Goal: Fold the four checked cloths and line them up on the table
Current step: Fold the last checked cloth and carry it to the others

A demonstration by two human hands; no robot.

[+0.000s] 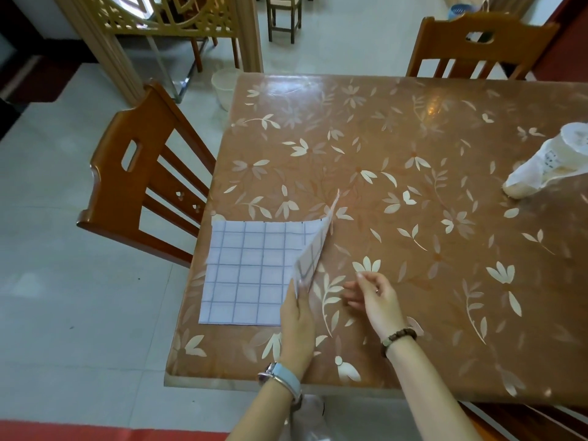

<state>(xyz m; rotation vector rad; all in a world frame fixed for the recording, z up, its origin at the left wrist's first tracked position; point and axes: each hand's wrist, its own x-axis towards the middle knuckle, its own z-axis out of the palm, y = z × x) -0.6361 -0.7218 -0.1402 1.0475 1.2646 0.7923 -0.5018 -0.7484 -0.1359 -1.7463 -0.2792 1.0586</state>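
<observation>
Brown floral table (413, 128): checked cloth (248, 275) near left corner; white bag (547, 163) far right.

Table (413, 128): glossy orange-brown, cream leaf-and-flower sprigs all over. Checked cloth (245, 272) at the table's near-left corner: pale lilac-white, thin dark blue-grey grid lines, same check on its raised flap. Left chair (136, 186) and far chair (477, 49) by the table warm orange-brown wood; floor (63, 281) beside the table pale grey tile; watch strap (286, 377) light blue, bead bracelet (399, 337) brown.
</observation>
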